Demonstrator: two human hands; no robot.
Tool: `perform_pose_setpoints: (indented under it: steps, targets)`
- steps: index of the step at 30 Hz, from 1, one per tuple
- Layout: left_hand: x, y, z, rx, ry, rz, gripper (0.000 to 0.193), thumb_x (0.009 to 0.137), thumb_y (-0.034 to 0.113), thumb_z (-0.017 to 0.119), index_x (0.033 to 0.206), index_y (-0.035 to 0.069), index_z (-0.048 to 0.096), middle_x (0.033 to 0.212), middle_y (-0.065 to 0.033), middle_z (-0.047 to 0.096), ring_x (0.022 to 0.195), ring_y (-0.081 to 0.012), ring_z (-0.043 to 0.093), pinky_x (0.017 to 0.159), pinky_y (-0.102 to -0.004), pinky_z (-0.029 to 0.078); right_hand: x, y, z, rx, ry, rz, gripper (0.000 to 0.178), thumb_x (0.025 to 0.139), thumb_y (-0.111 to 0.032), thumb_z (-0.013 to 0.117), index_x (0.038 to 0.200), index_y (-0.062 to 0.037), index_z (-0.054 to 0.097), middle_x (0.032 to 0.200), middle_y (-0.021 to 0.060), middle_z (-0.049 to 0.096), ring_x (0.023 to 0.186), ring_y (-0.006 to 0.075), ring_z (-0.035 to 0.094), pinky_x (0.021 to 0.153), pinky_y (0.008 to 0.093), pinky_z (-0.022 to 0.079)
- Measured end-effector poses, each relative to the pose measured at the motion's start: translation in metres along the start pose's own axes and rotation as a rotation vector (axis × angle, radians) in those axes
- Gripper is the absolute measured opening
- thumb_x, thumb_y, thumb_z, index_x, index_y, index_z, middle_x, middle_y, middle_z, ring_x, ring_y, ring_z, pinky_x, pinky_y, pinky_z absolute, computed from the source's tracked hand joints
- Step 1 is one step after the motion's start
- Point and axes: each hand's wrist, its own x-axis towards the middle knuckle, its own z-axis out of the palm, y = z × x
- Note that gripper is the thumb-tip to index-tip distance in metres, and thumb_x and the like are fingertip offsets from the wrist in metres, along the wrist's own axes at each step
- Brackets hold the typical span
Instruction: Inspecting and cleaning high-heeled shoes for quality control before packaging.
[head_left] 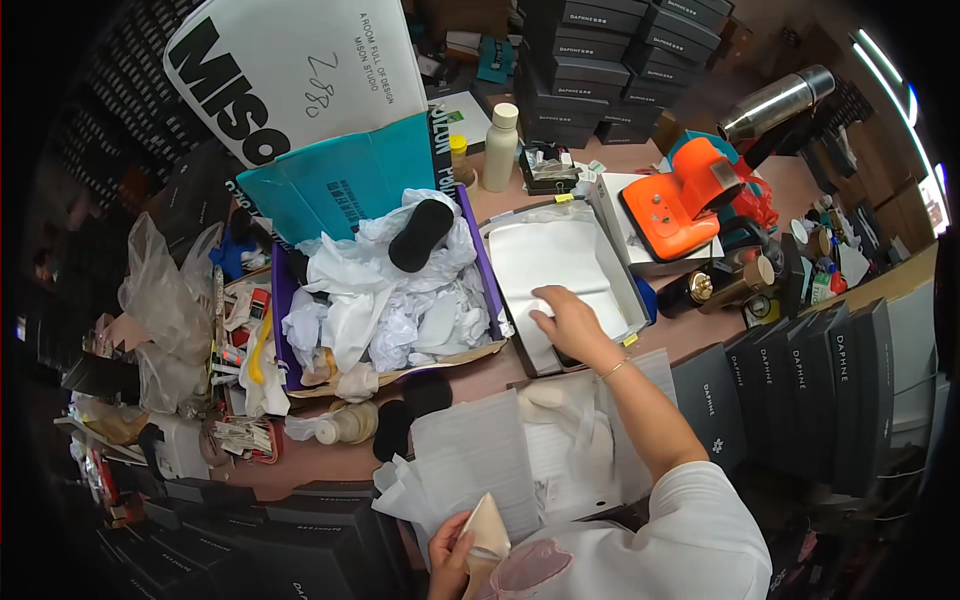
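My left hand (450, 552), low in the view, is closed around a cream pointed-toe shoe (486, 530) held near my body. Stretched forward, my right hand (575, 325) has its thumb and fingers apart on a stack of white sheets (553, 255). The sheets lie in a shallow grey box (643, 312). Between my arms sits an opened shoe box lined with white wrapping paper (470, 450). A second pale shoe (565, 405) rests in it, partly covered by the paper.
Left of the sheets stands a purple bin (484, 250) full of crumpled white paper, a black pad (420, 235) on top. An orange device (675, 215) sits at the right. Dark shoe boxes (800, 380) line the right side. A pale bottle (499, 150) stands behind.
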Motion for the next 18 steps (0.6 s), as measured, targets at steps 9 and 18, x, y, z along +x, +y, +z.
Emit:
perform_pose_setpoints:
  steps: [9, 18]
  targets:
    - [-0.003, 0.018, 0.044, 0.047, -0.087, 0.013, 0.039, 0.094, 0.015, 0.054, 0.127, -0.005, 0.051, 0.119, -0.0140, 0.059, 0.107, -0.0209, 0.055, 0.093, -0.0305, 0.044, -0.011, 0.088, -0.006, -0.243, -0.599, 0.425, 0.064, 0.084, -0.045, 0.063, 0.128, -0.0010, 0.048, 0.113, 0.0271, 0.061, 0.107, 0.0395, 0.059, 0.091, 0.0463, 0.048]
    - [-0.002, 0.010, 0.063, 0.009, -0.008, -0.007, 0.038, 0.093, 0.014, 0.055, 0.127, -0.005, 0.052, 0.118, -0.0132, 0.060, 0.104, -0.0200, 0.057, 0.091, -0.0307, 0.046, 0.044, 0.199, 0.029, 0.019, 0.028, 0.729, 0.066, 0.080, -0.033, 0.070, 0.129, 0.0025, 0.043, 0.122, 0.0299, 0.053, 0.109, 0.0455, 0.054, 0.094, 0.0464, 0.045]
